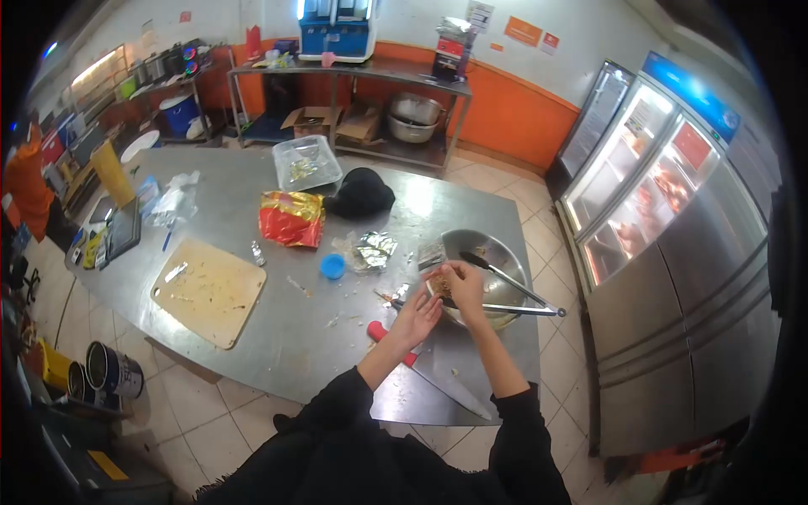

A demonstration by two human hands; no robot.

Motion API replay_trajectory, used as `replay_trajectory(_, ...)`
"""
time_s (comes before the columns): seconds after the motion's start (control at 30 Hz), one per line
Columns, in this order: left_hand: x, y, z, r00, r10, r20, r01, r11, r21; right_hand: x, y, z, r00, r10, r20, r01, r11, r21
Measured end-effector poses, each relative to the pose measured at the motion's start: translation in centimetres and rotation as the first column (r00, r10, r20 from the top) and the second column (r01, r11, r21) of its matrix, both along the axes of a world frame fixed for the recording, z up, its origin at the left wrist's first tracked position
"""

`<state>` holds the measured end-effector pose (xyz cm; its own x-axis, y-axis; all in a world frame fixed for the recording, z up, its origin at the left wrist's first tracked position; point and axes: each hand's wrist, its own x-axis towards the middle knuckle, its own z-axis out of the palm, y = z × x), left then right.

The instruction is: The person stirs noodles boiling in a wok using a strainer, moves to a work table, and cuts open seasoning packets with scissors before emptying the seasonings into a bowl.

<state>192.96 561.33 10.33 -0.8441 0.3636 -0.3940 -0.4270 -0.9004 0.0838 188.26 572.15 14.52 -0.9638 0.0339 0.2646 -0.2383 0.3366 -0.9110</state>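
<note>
Over the near left rim of a steel mixing bowl (507,252), my right hand (465,290) is closed in a pinch; what its fingertips hold is too small to make out. A patch of brown crumbly bits shows just beside those fingers. My left hand (415,320) is next to it, palm turned up and fingers stretched out, apparently holding nothing. Metal tongs (518,310) lie across the bowl, their handle end past its right side. Below my left hand rests a knife with a red handle (378,331), its blade (454,394) pointing toward the table's near edge.
On the steel table (337,362) are a cutting board (206,295), a blue cup (332,267), crumpled foil (374,250), a red-gold bag (291,220), a black cap (362,194) and a clear plastic tub (307,160). Glass-door fridges (665,177) stand right; a person in orange (29,181) is far left.
</note>
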Motion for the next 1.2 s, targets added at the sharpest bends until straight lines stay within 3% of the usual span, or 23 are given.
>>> replay_trajectory(0.07,0.4,-1.7,0.7,0.996,0.081,0.043,-0.081,0.997,0.000,1.8,-2.8,-0.1,0.993,0.085,0.085,-0.072,0.987,-0.144)
replay_trajectory(0.13,0.5,-4.0,-0.3,0.944,0.208,-0.257,-0.225,0.973,-0.038,2.7,-5.0,-0.7,0.982,0.117,0.149,-0.102,0.990,-0.100)
replay_trajectory(0.17,0.9,-5.5,-0.7,0.913,0.145,-0.382,-0.202,0.973,-0.114,3.2,-6.3,-0.9,0.968,0.158,0.197,-0.129,0.980,-0.151)
replay_trajectory(0.27,2.6,-9.2,-3.2,0.945,0.251,-0.210,-0.282,0.949,-0.138,3.4,-8.4,-3.1,0.930,0.298,0.213,-0.270,0.951,-0.150)
replay_trajectory(0.33,3.7,-12.1,-4.8,0.935,0.301,-0.185,-0.332,0.929,-0.166,3.0,-9.0,-4.0,0.938,0.331,0.107,-0.339,0.938,0.068)
replay_trajectory(0.37,4.5,-13.6,-5.0,0.925,0.344,-0.163,-0.368,0.917,-0.151,2.8,-8.7,-4.0,0.962,0.236,0.140,-0.269,0.909,0.317)
replay_trajectory(0.43,6.0,-15.9,-4.4,0.900,0.429,-0.082,-0.437,0.884,-0.166,1.2,-6.4,-8.7,0.996,0.085,-0.035,-0.039,0.732,0.680)
replay_trajectory(0.5,7.3,-17.4,-2.9,0.877,0.471,-0.093,-0.480,0.863,-0.159,0.2,-4.7,-11.2,0.971,0.006,0.239,-0.202,0.558,0.805)
replay_trajectory(0.57,8.5,-19.7,-1.8,0.826,0.551,-0.117,-0.564,0.812,-0.150,0.0,-4.3,-12.9,0.992,0.085,0.093,-0.126,0.628,0.768)
replay_trajectory(0.7,8.9,-20.9,-0.3,0.804,0.563,-0.192,-0.587,0.804,-0.095,-0.3,-4.2,-12.2,0.965,0.172,0.199,-0.263,0.639,0.723)
replay_trajectory(0.77,9.2,-21.6,0.5,0.795,0.563,-0.228,-0.590,0.805,-0.068,-0.3,-4.1,-12.4,0.791,0.078,0.607,-0.254,0.944,0.210)
replay_trajectory(0.8,9.3,-22.0,0.9,0.785,0.573,-0.235,-0.600,0.797,-0.063,-0.3,-3.6,-12.5,0.796,0.087,0.600,-0.264,0.941,0.213)
replay_trajectory(0.83,9.5,-22.3,1.4,0.783,0.578,-0.231,-0.606,0.792,-0.073,0.2,-3.5,-11.9,0.684,0.250,0.685,-0.253,0.962,-0.099)
replay_trajectory(0.87,9.6,-22.6,1.8,0.781,0.582,-0.225,-0.611,0.787,-0.083,0.2,-3.6,-11.4,0.563,0.430,0.706,-0.189,0.898,-0.397)
replay_trajectory(1.0,9.4,-22.8,2.3,0.777,0.572,-0.263,-0.608,0.791,-0.075,4.2,-8.4,-5.6,0.578,0.523,0.627,-0.279,0.848,-0.450)
replay_trajectory(1.07,9.3,-22.4,2.8,0.741,0.584,-0.331,-0.648,0.751,-0.126,5.7,-11.3,-2.8,0.608,0.652,0.453,-0.650,0.736,-0.187)
replay_trajectory(1.13,9.2,-22.2,2.6,0.726,0.605,-0.327,-0.664,0.740,-0.106,7.4,-14.1,1.0,0.608,0.678,0.414,-0.721,0.689,-0.070)
replay_trajectory(1.2,9.3,-22.3,2.6,0.708,0.627,-0.324,-0.683,0.725,-0.089,7.0,-15.5,1.7,0.569,0.698,0.435,-0.737,0.667,-0.107)
